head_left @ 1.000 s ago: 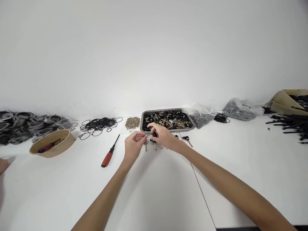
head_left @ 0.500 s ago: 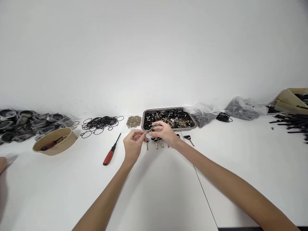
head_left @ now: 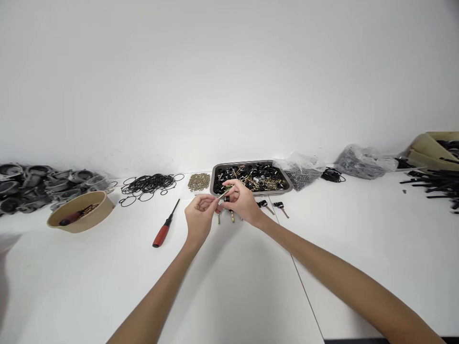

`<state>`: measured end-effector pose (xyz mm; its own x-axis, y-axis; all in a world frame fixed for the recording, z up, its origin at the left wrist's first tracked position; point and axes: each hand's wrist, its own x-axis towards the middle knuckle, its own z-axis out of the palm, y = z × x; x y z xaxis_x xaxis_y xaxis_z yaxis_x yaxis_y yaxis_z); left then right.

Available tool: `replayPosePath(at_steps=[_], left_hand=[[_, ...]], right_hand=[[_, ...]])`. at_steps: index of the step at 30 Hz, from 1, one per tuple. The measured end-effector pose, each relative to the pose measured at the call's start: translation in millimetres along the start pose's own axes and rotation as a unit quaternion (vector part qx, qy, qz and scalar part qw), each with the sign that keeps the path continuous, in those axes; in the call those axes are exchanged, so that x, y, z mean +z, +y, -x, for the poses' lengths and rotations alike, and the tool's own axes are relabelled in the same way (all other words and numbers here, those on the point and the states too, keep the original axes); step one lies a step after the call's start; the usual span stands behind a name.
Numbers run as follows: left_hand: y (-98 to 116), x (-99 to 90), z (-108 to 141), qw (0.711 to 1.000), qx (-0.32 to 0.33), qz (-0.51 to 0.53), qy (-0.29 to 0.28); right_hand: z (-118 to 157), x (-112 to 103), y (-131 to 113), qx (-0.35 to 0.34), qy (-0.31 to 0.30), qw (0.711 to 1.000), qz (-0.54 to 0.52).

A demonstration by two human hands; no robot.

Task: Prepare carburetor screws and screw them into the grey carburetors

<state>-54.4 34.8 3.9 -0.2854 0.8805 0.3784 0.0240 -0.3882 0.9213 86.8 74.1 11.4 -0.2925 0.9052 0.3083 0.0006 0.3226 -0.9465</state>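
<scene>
My left hand (head_left: pixel 201 212) is closed, thumb and fingertips pinching the near end of a thin brass-coloured metal rod (head_left: pixel 222 195). My right hand (head_left: pixel 242 203) is closed round the other end of that rod, where a small black piece shows between the fingers. Partly hidden under both hands, several brass-stemmed parts with black heads (head_left: pixel 232 216) lie in a row on the table. Two more black-headed parts (head_left: pixel 281 208) lie right of my right hand. Just behind the hands, a metal tray (head_left: pixel 289 183) holds a heap of similar parts.
A red-handled screwdriver (head_left: pixel 162 235) lies left of my left hand. Farther left are a tan bowl (head_left: pixel 103 210) and grey housings (head_left: pixel 34 179). Black rubber rings (head_left: pixel 152 184) and small brass pieces (head_left: pixel 199 181) lie behind. Plastic bags (head_left: pixel 366 162) and black strips (head_left: pixel 441 181) are at right.
My right hand has shifted slightly left and down, fingers more curled around the rod's end. A black-headed part beside it has come into fuller view. The other person's hand at far left has blurred.
</scene>
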Motion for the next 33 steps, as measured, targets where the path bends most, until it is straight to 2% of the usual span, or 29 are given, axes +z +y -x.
replayPosePath(at_steps=[3,8,13,22,30,33], left_hand=[[3.0,-1.5,-1.2,1.0,0.007,0.001,0.006],[4.1,-4.8,-2.8,1.0,0.008,-0.014,0.006],[3.3,-5.6,-3.2,1.0,0.005,-0.012,0.01],[0.5,-5.8,-6.2,0.992,-0.061,0.108,0.025],[3.8,-5.0,-4.1,0.998,0.003,0.05,0.024],[2.6,-4.7,-3.7,0.999,0.0,0.029,0.028]], right_hand=[[1.2,1.2,-3.3,-0.015,0.002,1.0,0.013],[-0.9,-1.2,-5.6,0.047,0.003,0.996,-0.081],[-2.1,-4.6,-6.0,0.041,-0.004,0.998,-0.054],[-3.4,-4.7,-4.3,0.064,-0.026,0.987,-0.147],[-3.3,-5.3,-1.9,0.115,-0.009,0.973,-0.199],[-3.3,-6.1,-1.8,0.139,-0.019,0.961,-0.239]])
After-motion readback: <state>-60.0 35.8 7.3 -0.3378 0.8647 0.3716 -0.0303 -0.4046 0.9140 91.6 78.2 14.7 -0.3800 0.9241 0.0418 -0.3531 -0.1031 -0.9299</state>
